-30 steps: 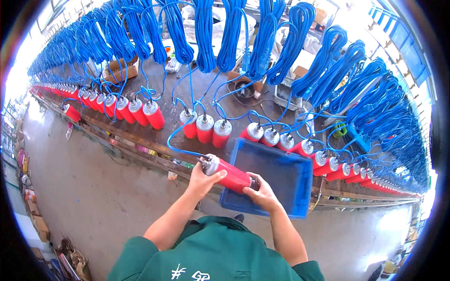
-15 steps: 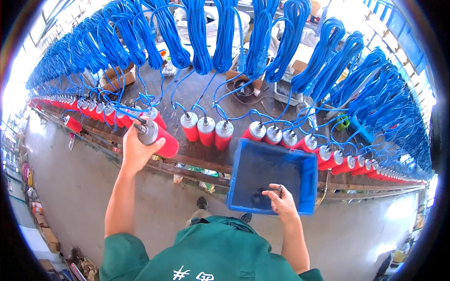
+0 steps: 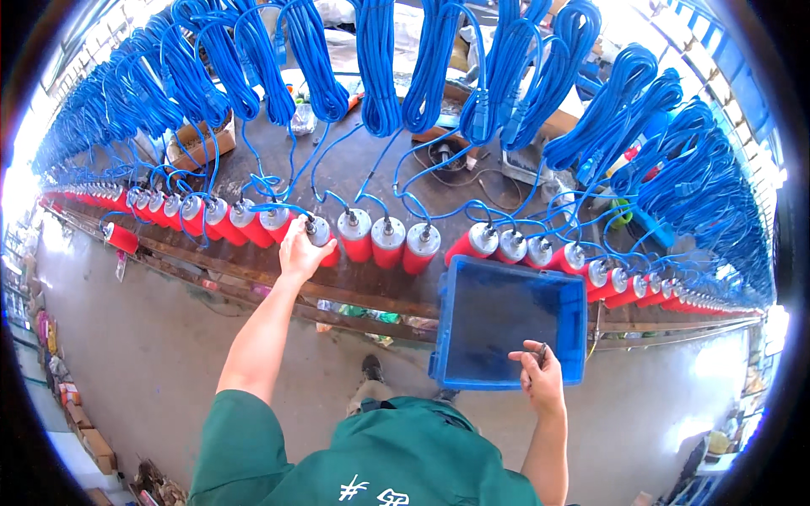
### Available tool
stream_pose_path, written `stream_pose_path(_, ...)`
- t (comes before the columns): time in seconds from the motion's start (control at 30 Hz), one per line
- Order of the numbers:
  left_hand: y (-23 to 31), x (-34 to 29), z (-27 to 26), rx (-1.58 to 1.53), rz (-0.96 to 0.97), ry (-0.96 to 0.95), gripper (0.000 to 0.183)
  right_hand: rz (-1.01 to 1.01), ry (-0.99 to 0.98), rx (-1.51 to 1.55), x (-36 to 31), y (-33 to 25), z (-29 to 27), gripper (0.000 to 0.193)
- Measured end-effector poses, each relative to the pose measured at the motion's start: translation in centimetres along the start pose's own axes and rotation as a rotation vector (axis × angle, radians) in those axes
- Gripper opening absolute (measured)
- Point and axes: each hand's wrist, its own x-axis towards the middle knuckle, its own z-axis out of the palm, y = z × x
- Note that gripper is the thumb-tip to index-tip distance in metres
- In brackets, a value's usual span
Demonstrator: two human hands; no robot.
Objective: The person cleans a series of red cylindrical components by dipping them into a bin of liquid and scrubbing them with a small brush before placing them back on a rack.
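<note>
My left hand point(image 3: 297, 255) is closed around a red cylinder with a silver metal cap point(image 3: 319, 228), which has a blue cable coming out of its top. It stands in the row at the bench's front edge, just left of three more red cylinders point(image 3: 388, 244). Above the right side of a blue plastic bin point(image 3: 574, 337), my right hand point(image 3: 544, 381) has its fingers curled around a small dark piece, too small to name exactly. The bin rests against the bench edge and holds a dark patch of something unclear on its bottom.
Coiled blue cables point(image 3: 380, 76) hang in a long row above the bench point(image 3: 278, 156), their leads running down to the cylinders. One red cylinder point(image 3: 122, 239) leans out from the edge at left. A cardboard box point(image 3: 201, 145) and a coil of wire lie behind.
My left hand has carried the red cylinder right and back, from a tilted position in front of the bench into the row. My right hand stays over the bin.
</note>
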Motion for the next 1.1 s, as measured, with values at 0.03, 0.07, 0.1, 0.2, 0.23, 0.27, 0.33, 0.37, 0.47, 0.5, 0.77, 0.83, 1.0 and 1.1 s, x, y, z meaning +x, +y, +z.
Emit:
stream_pose_path(0.03, 0.1, 0.0, 0.9, -0.017, -0.028, 0.038, 0.073, 0.007, 0.015, -0.002, -0.2, -0.1, 0.2, 0.039)
stream_pose_path(0.07, 0.4, -0.2, 1.8, 0.043, -0.036, 0.121, 0.074, 0.009, 0.021, -0.009, -0.4, 0.0, 0.3, 0.039)
stream_pose_path(0.1, 0.5, 0.0, 2.0, 0.038, -0.038, 0.115, 0.074, 0.007, 0.037, 0.001, -0.6, 0.1, 0.4, 0.039)
stream_pose_path(0.2, 0.2, 1.1, 2.2, -0.017, -0.039, 0.060, 0.073, 0.012, 0.064, 0.012, -1.2, 0.4, 0.5, 0.039)
stream_pose_path(0.23, 0.0, 1.7, 2.0, -0.023, -0.040, 0.060, 0.073, 0.016, 0.071, 0.018, -1.2, 0.4, 0.6, 0.039)
stream_pose_path(0.27, 0.1, 2.2, 1.4, -0.032, -0.011, 0.017, 0.073, 0.018, 0.074, 0.015, -1.2, 0.5, 0.8, 0.039)
stream_pose_path(0.33, -0.7, 2.9, 1.1, -0.027, 0.105, -0.018, 0.078, 0.016, 0.046, 0.036, -1.1, 0.6, 1.0, 0.039)
stream_pose_path(0.37, -1.2, 3.0, 1.1, -0.029, 0.103, -0.016, 0.078, 0.015, 0.045, 0.033, -1.0, 0.5, 1.2, 0.039)
stream_pose_path(0.47, -1.5, 3.3, 1.1, -0.053, 0.130, -0.046, 0.079, 0.030, 0.044, 0.029, -0.7, 0.2, 1.6, 0.039)
stream_pose_path(0.5, -1.7, 3.4, 1.1, -0.050, 0.134, -0.035, 0.079, 0.029, 0.029, 0.024, -0.4, 0.3, 1.7, 0.038)
stream_pose_path(0.77, -0.6, 1.4, 0.7, -0.066, 0.212, 0.088, 0.075, 0.054, 0.038, -0.021, 1.1, -0.7, 2.8, 0.025)
stream_pose_path(0.83, 3.0, -1.4, -0.5, -0.013, 0.147, 0.287, 0.073, 0.037, 0.123, -0.225, 1.4, -0.1, 2.3, 0.014)
stream_pose_path(1.0, 6.2, -3.6, 0.7, -0.404, -0.047, -0.148, 0.092, -0.022, 0.087, -0.360, 2.3, -0.1, 1.8, 0.008)
stream_pose_path(1.1, 4.6, -0.6, 3.7, -0.251, 0.053, -0.165, 0.105, -0.017, 0.009, -0.385, 2.6, -0.6, 2.2, 0.007)
